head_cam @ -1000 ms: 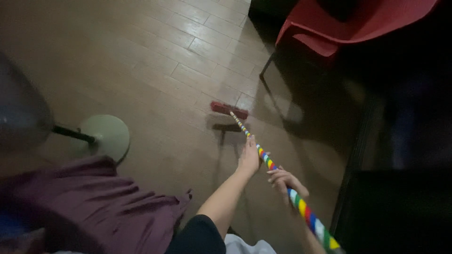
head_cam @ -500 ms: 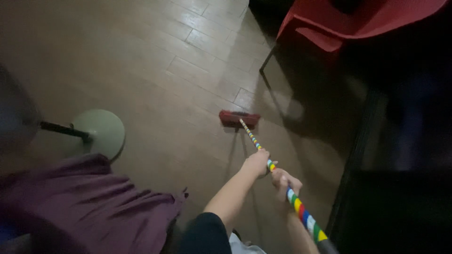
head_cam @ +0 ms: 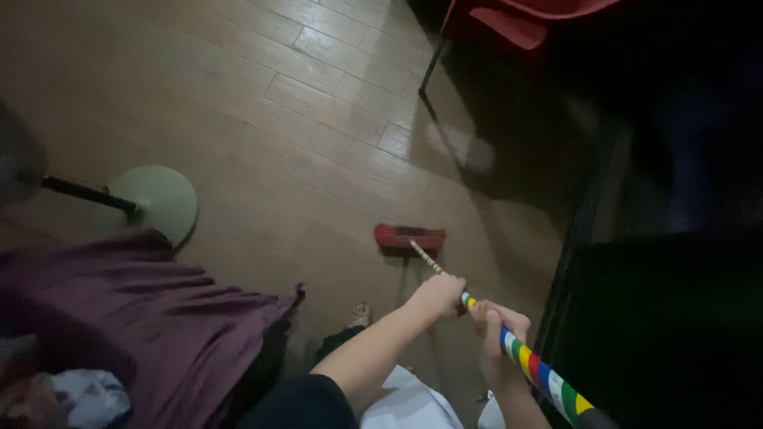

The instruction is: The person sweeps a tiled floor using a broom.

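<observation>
I hold a broom with a striped multicoloured handle (head_cam: 537, 371) that runs from the lower right toward the middle of the floor. Its red brush head (head_cam: 409, 238) rests on the brown tiled floor (head_cam: 262, 119). My left hand (head_cam: 436, 296) is closed around the handle further down, nearer the head. My right hand (head_cam: 496, 324) grips the handle just behind it, touching or nearly touching the left.
A red chair (head_cam: 524, 20) with thin dark legs stands at the top right. A pale green round stand base (head_cam: 155, 199) with a dark pole sits at the left. Maroon cloth (head_cam: 143, 318) lies at lower left. Dark furniture (head_cam: 668, 318) fills the right side.
The brush head has been drawn back toward me across the floor. My hands have come closer together on the handle, and the view has tilted down, pushing the chair to the top edge.
</observation>
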